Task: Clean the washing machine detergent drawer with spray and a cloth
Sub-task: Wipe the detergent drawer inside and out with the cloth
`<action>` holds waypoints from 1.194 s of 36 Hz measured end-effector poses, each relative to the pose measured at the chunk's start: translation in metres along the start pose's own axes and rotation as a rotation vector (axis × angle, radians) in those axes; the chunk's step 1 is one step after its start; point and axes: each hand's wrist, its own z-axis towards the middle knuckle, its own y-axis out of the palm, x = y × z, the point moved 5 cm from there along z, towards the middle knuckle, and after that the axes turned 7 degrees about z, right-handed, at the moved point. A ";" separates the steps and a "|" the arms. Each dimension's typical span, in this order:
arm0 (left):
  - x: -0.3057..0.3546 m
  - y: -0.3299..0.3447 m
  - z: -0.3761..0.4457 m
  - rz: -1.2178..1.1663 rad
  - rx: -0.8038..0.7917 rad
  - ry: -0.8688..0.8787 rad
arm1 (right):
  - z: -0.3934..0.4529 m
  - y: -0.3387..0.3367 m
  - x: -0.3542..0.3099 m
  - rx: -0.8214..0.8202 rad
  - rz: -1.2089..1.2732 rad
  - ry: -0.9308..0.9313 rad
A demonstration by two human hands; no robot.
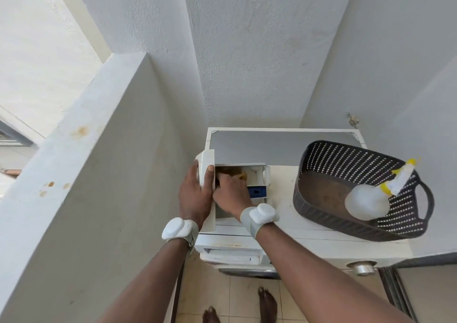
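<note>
The detergent drawer (254, 174), removed from its slot, is laid on top of the washing machine (284, 218) near the front left corner, its front panel turned toward the left edge. That panel is gripped by the left hand (195, 194), the thumb hooked over its upper edge. A tan cloth (241, 174) is pressed into a drawer compartment by the right hand (230, 194), whose fingers are curled over it. A blue insert (257, 192) is seen just right of that hand. A dark woven basket (358, 194) is set at the right edge of the machine top, and a spray bottle (371, 200) is laid tilted inside it, nozzle toward the rear right. White bands are worn on both wrists.
</note>
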 end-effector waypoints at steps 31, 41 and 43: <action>-0.005 0.001 0.003 -0.023 -0.028 -0.045 | -0.001 -0.029 0.075 0.082 -0.450 -0.094; -0.005 0.003 0.006 0.004 -0.043 -0.033 | -0.014 -0.002 0.013 0.251 -0.216 -0.210; -0.006 0.002 0.007 -0.011 -0.030 -0.053 | -0.018 0.007 0.003 0.252 -0.160 -0.287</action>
